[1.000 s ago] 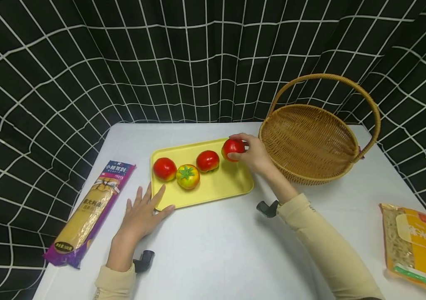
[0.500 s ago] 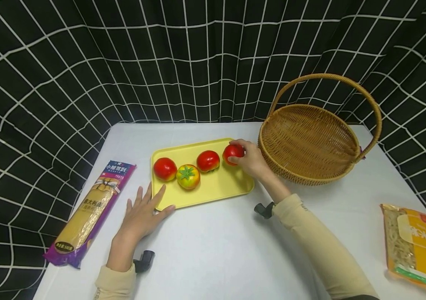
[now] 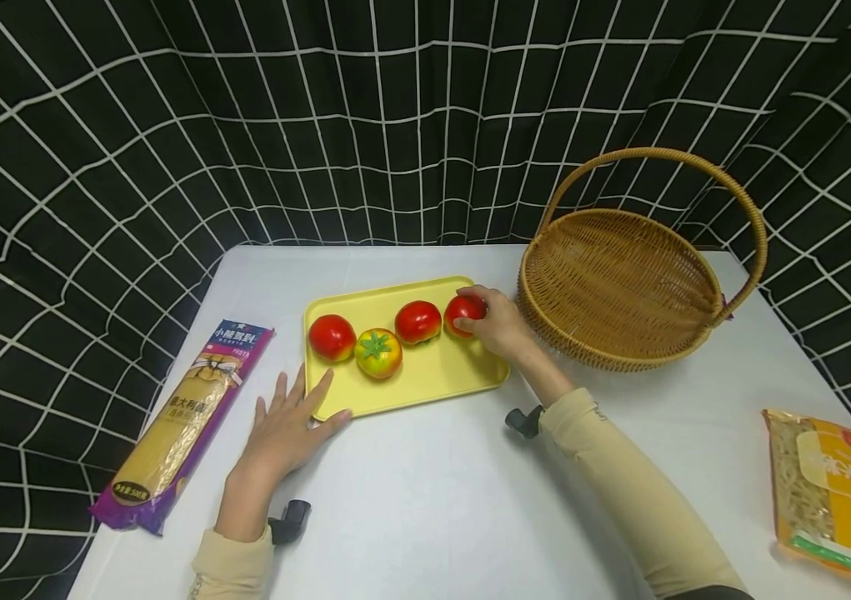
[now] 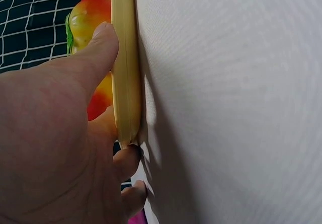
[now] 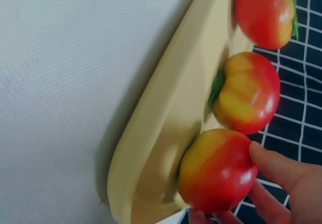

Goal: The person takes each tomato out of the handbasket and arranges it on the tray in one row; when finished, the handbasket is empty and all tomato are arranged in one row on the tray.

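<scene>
A yellow tray lies on the white table with several red-and-yellow tomatoes on it. My right hand holds the rightmost tomato between thumb and fingers, down at the tray's right end. Beside it sits another red tomato. Farther left are a tomato with its green star-shaped top upward and a red one. My left hand rests at the tray's front left corner, fingers spread. In the left wrist view its thumb touches the tray's rim.
An oval wicker basket with a tall handle stands right of the tray. A pasta packet lies at the left. At the right edge lies an orange bag of noodles. Black gridded cloth hangs behind the table.
My right hand has come down slightly toward me with the tomato, which now sits lower at the tray's right end. The left hand stays in place.
</scene>
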The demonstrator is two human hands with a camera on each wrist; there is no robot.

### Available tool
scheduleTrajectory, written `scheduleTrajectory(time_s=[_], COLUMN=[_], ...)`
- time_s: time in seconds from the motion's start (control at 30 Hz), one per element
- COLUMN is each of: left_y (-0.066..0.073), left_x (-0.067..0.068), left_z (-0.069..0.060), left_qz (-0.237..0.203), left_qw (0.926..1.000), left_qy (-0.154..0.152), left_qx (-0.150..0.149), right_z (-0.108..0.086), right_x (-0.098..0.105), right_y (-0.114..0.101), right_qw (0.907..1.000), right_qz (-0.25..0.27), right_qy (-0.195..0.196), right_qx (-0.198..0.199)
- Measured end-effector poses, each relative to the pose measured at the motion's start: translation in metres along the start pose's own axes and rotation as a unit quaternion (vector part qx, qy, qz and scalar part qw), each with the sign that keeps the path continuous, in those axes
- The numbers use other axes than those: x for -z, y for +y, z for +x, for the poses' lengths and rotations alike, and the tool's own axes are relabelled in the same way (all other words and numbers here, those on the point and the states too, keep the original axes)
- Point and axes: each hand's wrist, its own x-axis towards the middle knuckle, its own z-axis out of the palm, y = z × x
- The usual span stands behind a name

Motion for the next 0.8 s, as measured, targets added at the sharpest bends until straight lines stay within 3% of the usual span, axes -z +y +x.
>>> scheduleTrajectory(time_s=[0.23,0.8], left_y=[0.0007,0.0027], left_x=[0.0008,0.0013], left_z=[0.0005,-0.0013], left_qz=[-0.001,0.003], left_qw=[1.0,1.0], left_qy=[0.001,0.003], left_qx=[-0.001,0.001], right_z=[0.0022,-0.003], right_x=[-0.005,-0.0036], right_y=[0.0001,-0.0046], right_qw=[0.9998,0.9996], right_qz=[-0.005,-0.003], right_qy=[0.002,0.013], right_qx=[0.021,0.024])
